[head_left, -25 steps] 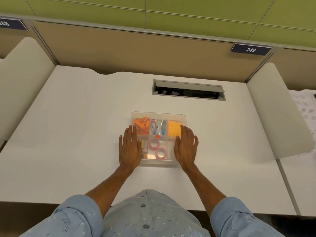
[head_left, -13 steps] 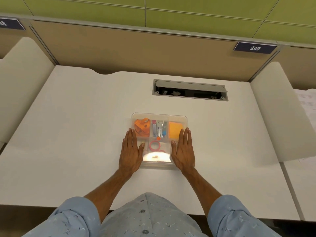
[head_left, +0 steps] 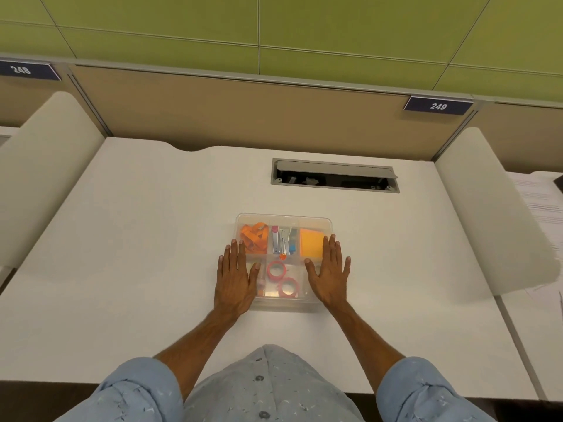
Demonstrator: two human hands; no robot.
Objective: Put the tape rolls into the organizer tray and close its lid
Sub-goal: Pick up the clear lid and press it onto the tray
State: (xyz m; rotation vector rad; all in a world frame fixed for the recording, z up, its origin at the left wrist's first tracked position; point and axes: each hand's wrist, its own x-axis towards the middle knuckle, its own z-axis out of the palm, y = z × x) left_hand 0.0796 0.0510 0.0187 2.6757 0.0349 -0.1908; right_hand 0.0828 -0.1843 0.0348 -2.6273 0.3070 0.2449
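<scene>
A clear plastic organizer tray (head_left: 283, 217) sits on the white desk with its transparent lid lying flat over it. Two pink tape rolls (head_left: 276, 270) (head_left: 288, 287) lie in the front middle compartment under the lid. My left hand (head_left: 235, 275) rests flat, fingers spread, on the lid's left edge. On the right edge lies my right hand (head_left: 329, 271), also flat and spread. Neither hand holds anything.
Under the lid, orange clips (head_left: 254, 236), a small stapler and tools (head_left: 284, 240) and an orange pad (head_left: 311, 244) fill the back compartments. An open cable hatch (head_left: 334, 175) lies behind the tray. Cream dividers flank the desk; papers (head_left: 545, 205) lie on the neighbouring desk.
Both hands stay pressed flat on the tray's lid and have shifted only slightly. The view has tilted a little; the glare over the front compartment is gone, showing both tape rolls.
</scene>
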